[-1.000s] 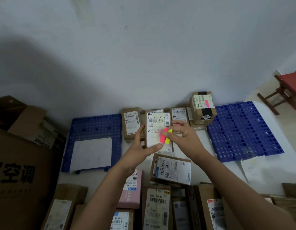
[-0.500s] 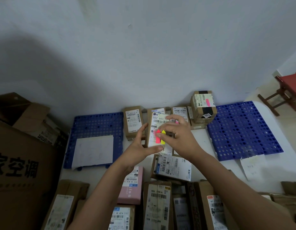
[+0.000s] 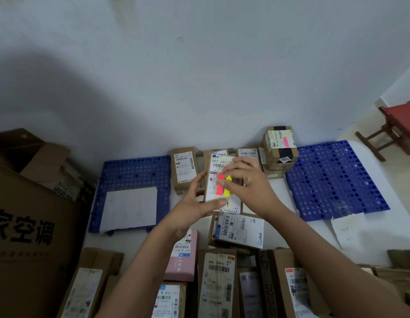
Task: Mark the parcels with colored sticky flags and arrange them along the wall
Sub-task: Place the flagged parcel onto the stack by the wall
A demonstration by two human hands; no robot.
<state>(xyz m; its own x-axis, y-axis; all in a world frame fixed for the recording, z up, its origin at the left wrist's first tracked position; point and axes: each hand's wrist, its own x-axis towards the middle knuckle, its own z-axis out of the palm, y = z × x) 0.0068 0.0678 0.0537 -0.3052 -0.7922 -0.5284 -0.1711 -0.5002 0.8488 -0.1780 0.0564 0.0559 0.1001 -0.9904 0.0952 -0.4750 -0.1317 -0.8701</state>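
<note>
My left hand point(image 3: 190, 212) holds a small clear sheet of sticky flags point(image 3: 223, 191), pink and yellow, between thumb and fingers. My right hand point(image 3: 252, 182) reaches over from the right and its fingertips pinch the top ends of the flags. Behind the flags a brown parcel with a white label point(image 3: 219, 162) lies by the wall. Another labelled parcel point(image 3: 185, 168) lies to its left. At the right end of the row, a stacked box point(image 3: 279, 154) carries a pink flag point(image 3: 286, 141) on its label.
Blue perforated pallets lie on the floor at left point(image 3: 130, 173) and right point(image 3: 332, 180), the left one under a paper sheet point(image 3: 128, 207). Several labelled parcels point(image 3: 219, 283) and a pink box point(image 3: 183, 260) crowd the near floor. A big carton point(image 3: 27, 226) stands left, a red stool point(image 3: 401, 125) far right.
My right hand has moved left over the flag sheet and its fingertips have closed on the flags' top ends. My left hand keeps holding the sheet.
</note>
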